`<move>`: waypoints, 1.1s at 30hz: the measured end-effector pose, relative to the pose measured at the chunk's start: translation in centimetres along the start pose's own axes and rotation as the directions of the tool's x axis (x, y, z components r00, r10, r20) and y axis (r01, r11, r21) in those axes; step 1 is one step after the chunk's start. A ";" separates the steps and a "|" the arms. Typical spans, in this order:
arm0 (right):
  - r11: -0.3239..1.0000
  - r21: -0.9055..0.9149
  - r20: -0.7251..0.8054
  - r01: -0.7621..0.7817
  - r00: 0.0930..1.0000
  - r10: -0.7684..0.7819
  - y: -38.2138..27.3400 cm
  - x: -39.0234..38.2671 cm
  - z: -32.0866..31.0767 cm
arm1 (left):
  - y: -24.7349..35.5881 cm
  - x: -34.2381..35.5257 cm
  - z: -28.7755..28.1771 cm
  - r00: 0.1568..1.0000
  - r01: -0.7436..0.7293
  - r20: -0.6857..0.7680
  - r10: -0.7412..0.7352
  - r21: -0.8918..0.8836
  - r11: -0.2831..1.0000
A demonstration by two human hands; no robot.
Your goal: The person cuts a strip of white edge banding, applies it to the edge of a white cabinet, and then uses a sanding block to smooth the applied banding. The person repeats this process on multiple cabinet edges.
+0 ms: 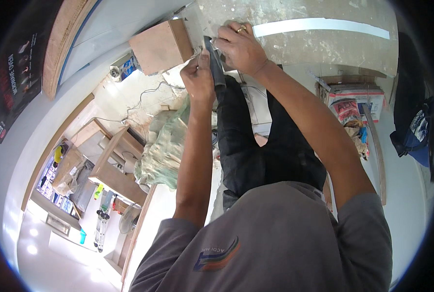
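My left hand (199,77) is closed, thumb pointing away from me, against a dark grey flat strip (215,64) that hangs at the bench's left end. It seems to pinch that strip's edge. Just to its right, my right hand (241,47), with a ring on one finger, is curled with its fingertips together. It covers the left end of a long white strip (324,25), and a small white bit shows at the fingertips. The white strip lies along a stained, pale workbench (314,51). The exact grip of both hands is partly hidden.
A wooden box (161,46) stands left of the bench. Below it are a cable (139,100) and a greenish plastic sheet (166,143). Wooden cabinet frames (117,168) and a fan (128,219) are farther left. Stacked boards and packages (356,104) stand at right.
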State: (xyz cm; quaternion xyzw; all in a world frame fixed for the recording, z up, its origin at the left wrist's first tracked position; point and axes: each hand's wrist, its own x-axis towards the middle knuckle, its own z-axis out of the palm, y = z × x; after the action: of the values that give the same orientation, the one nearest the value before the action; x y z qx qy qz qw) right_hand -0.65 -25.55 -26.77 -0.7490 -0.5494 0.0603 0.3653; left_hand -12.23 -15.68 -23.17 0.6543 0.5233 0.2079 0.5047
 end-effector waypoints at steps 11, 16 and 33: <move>1.000 0.005 -0.025 0.019 1.000 -0.019 0.0 -0.1 0.2 | 0.5 0.3 -0.1 0.984 0.178 0.004 -0.178 -0.115 0.977; 1.000 0.026 -0.013 0.014 1.000 -0.014 0.1 -0.1 0.1 | -0.6 0.8 0.0 0.956 0.291 0.091 -0.279 -0.168 0.942; 0.999 0.036 -0.037 0.016 0.999 -0.015 0.0 -0.1 0.2 | 0.9 -0.8 0.7 0.969 0.231 -0.070 -0.236 -0.068 0.971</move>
State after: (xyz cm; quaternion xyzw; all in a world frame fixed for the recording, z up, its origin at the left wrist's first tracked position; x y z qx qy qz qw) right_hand -0.80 -25.54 -26.88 -0.7390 -0.5473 0.0537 0.3893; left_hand -11.50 -16.65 -22.45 0.5643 0.6095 0.1880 0.5242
